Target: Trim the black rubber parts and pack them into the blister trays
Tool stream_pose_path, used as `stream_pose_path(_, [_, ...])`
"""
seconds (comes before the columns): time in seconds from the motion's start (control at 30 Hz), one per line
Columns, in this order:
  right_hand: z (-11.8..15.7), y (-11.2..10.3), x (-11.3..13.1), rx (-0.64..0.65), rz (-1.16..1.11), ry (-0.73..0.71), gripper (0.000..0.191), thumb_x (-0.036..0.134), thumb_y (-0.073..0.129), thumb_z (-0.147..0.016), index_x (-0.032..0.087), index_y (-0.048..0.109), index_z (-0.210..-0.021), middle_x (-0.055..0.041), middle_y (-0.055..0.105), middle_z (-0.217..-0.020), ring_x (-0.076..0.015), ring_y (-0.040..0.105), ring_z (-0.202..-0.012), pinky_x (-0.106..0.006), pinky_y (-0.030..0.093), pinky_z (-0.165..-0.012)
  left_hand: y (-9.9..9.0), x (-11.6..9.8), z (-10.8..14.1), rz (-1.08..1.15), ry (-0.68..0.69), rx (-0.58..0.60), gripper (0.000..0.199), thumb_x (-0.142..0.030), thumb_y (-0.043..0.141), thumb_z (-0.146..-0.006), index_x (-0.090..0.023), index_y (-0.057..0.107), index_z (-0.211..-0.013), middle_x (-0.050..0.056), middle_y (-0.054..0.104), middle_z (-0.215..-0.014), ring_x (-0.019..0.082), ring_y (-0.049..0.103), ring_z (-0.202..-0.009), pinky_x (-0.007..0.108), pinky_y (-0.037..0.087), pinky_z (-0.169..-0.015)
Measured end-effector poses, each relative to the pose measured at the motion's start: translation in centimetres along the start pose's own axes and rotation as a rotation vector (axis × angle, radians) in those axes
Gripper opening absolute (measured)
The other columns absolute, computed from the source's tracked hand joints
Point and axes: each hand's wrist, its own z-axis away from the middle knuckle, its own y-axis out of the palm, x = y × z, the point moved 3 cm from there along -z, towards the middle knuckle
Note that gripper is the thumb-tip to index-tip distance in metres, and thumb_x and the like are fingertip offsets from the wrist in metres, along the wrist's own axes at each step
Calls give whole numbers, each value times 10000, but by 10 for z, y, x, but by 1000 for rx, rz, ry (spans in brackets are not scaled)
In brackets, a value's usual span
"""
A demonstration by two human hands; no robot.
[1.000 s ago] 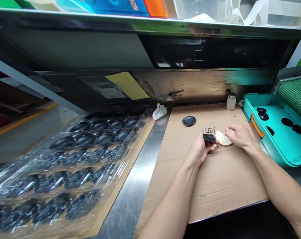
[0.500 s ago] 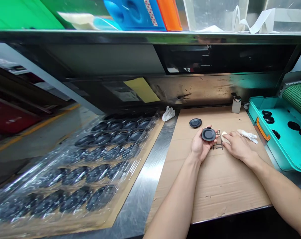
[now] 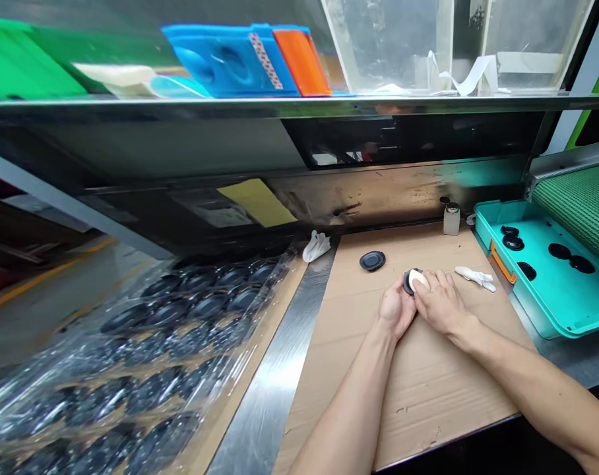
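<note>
My left hand [image 3: 396, 307] is closed around a black round compact case [image 3: 407, 284], held tilted above the cardboard sheet [image 3: 349, 369]. A cream-coloured sponge pad [image 3: 417, 280] is pinched in my right hand [image 3: 444, 302] and lies against the face of the case. Most of the case is hidden behind the pad and fingers. Another black round case [image 3: 373, 260] lies flat on the cardboard, to the upper left of my hands. To the right of them is a crumpled white cloth [image 3: 476, 277].
A small pump bottle [image 3: 451, 220] stands at the back. On the right, a teal bin [image 3: 551, 310] holds several black round pieces. At left, rows of black cases [image 3: 210, 306] sit in clear plastic trays. A metal shelf edge [image 3: 299, 107] runs overhead; another white cloth [image 3: 316, 246] lies behind.
My right hand has moved left from the cardboard with the sponge pad and brought it against the case. The case has turned in my left hand. The whole view has shifted.
</note>
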Motion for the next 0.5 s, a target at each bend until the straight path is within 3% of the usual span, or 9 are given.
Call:
stream_pose_path(0.13, [-1, 0, 2, 49, 14, -63, 331, 295, 460, -995, 176, 625, -1256, -157, 617, -1213, -289, 495, -1084, -432, 421, -938, -2, 1, 1, -36, -48, -9, 373, -282, 410, -983, -82, 673, -1155, 175, 729, -1134, 271, 685, -1107, 422, 541, -1010])
stream_pose_path(0.3, [-4, -6, -37, 95, 71, 226, 389, 315, 367, -1021, 167, 644, -1251, -181, 628, -1192, -303, 494, -1083, -429, 408, -916, -2, -9, 5, -40, 32, -84, 350, -240, 365, -1007, -75, 628, -1167, 209, 710, -1158, 254, 710, -1055, 392, 599, -884])
stream_pose_path(0.5, [2, -1, -48, 148, 5, 235, 350, 344, 391, -1021, 226, 670, -1196, -118, 663, -1150, -274, 511, -1083, -384, 385, -903, 5, -17, 13, 81, -53, 6, 394, -304, 320, -1010, -66, 596, -1160, 262, 655, -1243, 314, 675, -1140, 445, 601, -873])
